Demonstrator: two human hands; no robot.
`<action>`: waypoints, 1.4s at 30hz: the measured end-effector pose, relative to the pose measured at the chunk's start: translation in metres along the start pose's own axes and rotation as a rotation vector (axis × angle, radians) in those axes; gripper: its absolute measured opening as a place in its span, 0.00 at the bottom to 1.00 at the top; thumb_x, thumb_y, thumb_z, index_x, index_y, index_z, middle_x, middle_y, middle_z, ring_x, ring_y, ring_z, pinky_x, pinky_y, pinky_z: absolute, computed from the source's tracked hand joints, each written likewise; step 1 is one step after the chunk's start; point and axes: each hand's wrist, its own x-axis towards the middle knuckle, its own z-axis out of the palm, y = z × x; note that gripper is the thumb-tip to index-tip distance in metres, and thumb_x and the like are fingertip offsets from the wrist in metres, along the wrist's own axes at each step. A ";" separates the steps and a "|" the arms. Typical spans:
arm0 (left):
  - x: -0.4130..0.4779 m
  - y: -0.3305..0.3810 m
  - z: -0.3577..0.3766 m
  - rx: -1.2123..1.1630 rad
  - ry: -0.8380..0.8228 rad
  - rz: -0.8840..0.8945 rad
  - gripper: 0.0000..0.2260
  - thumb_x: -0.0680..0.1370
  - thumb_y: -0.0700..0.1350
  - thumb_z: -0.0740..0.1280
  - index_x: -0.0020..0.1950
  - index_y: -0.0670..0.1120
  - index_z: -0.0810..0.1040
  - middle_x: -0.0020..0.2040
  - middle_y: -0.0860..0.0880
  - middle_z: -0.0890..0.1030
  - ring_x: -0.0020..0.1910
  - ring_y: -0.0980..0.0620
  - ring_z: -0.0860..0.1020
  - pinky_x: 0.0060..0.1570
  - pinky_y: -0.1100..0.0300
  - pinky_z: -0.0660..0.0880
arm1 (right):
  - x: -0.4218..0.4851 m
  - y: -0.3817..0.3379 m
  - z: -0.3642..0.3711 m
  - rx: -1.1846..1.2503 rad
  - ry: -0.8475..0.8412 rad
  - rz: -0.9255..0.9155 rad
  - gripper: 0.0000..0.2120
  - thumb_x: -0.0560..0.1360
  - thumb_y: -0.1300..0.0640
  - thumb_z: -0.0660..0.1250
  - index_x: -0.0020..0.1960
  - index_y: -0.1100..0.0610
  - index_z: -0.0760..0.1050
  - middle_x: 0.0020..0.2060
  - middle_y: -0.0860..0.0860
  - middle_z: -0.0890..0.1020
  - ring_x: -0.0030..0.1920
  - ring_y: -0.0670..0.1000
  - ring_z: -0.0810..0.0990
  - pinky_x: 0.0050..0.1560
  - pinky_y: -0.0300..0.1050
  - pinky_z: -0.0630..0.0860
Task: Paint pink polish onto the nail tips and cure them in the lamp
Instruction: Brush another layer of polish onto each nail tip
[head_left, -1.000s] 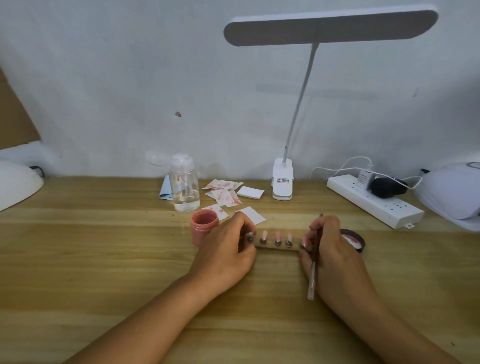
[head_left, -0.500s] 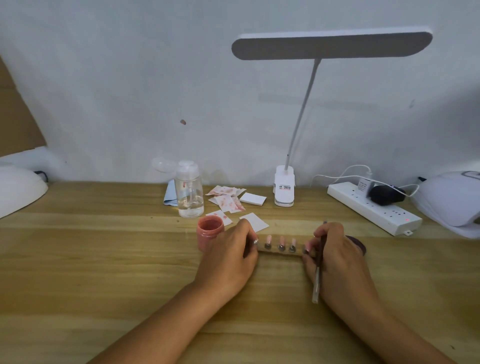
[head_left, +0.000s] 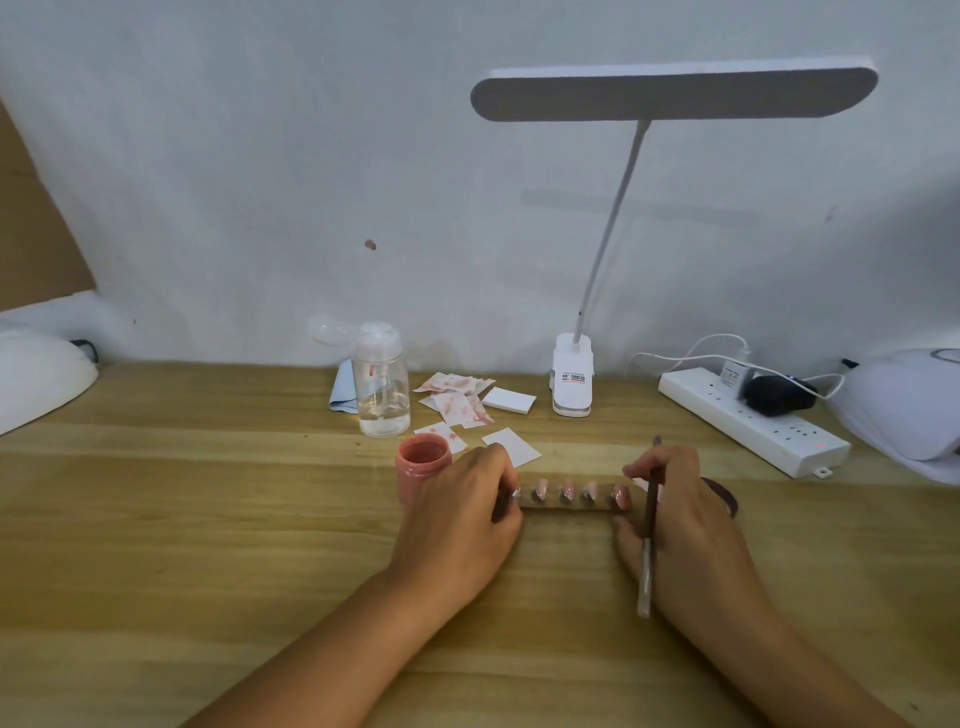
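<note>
**A:** Wooden worktop, white wall behind. Where are your nail tips?

**B:** They stand in a row on the holder strip, which lies on the worktop between your hands.

**A:** And your hands?

**B:** Your left hand pinches the strip's left end. Your right hand curls around the brush, with its fingers at the strip's right end. The open pink polish jar sits just behind your left hand. A white curing lamp rests at the far right edge.
</note>
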 end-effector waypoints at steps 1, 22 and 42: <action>0.000 0.001 -0.001 0.006 -0.004 0.004 0.08 0.77 0.43 0.68 0.45 0.53 0.70 0.44 0.58 0.78 0.44 0.61 0.75 0.42 0.66 0.72 | -0.001 0.000 -0.001 0.001 0.010 -0.011 0.23 0.68 0.65 0.70 0.54 0.50 0.61 0.34 0.44 0.74 0.38 0.47 0.74 0.38 0.44 0.68; -0.003 0.012 -0.010 0.218 0.079 0.007 0.08 0.72 0.43 0.70 0.42 0.52 0.72 0.38 0.58 0.77 0.40 0.58 0.76 0.38 0.62 0.65 | -0.004 -0.010 -0.007 -0.074 0.044 -0.057 0.22 0.67 0.61 0.71 0.51 0.51 0.60 0.32 0.41 0.74 0.33 0.45 0.76 0.43 0.50 0.75; 0.000 0.000 -0.005 -0.105 -0.050 -0.006 0.03 0.74 0.49 0.73 0.45 0.55 0.79 0.41 0.62 0.81 0.37 0.65 0.75 0.38 0.67 0.68 | -0.001 -0.012 -0.006 0.009 0.105 -0.096 0.08 0.78 0.51 0.60 0.52 0.51 0.63 0.32 0.43 0.77 0.34 0.46 0.78 0.43 0.54 0.76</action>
